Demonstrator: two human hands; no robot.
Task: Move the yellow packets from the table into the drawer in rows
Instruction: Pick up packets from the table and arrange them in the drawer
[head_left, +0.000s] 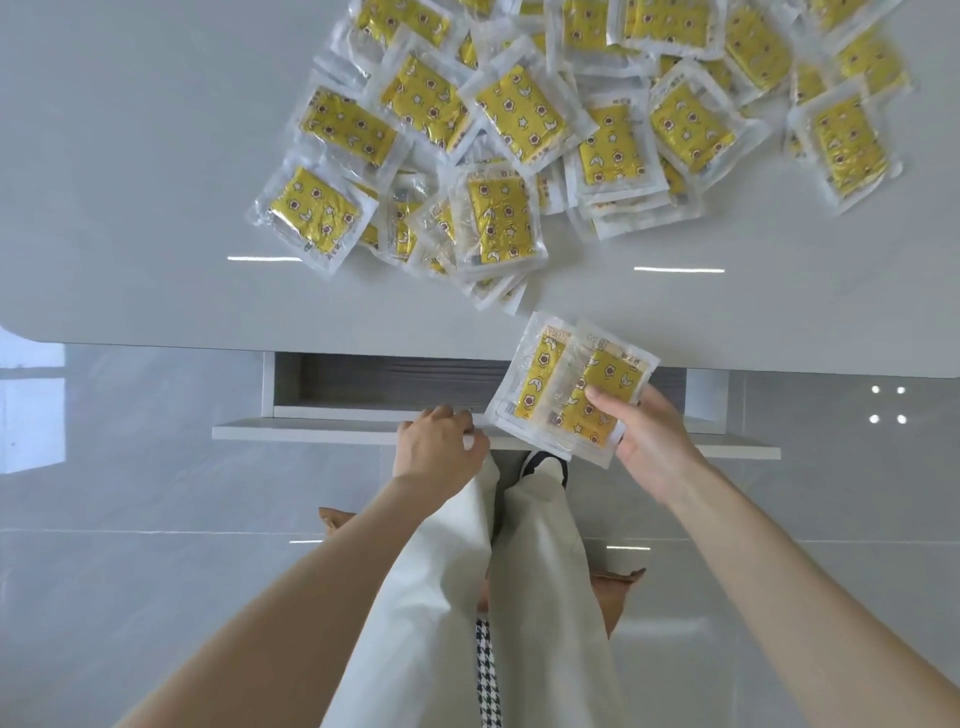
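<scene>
My right hand (652, 441) holds a small fanned stack of yellow packets (569, 387). Each is a yellow foil pad printed with brown-centred flowers, white stars and crescent moons, sealed in a clear plastic sleeve. My thumb presses on the top packet and my fingers curl underneath, so the stack hangs tilted just above the near edge of the glossy white desk (130, 208) and the right part of the opening below it. Just to the left of that stack, my left hand (439, 441) grips the top edge of the white drawer (311, 432), fingers curled over its front panel. The drawer stands partly pulled out and shows a grey, grained inside. Beyond both hands, farther across the desk, lies a loose heap of the same packets (519, 130), overlapping at all angles and running off the far edge of the view. There is small print along the packet borders, but it is too fine for me to read. Below my hands are my cream trousers (540, 545), a black-and-white shoe (540, 462) and the shiny grey tiled floor (156, 493).
</scene>
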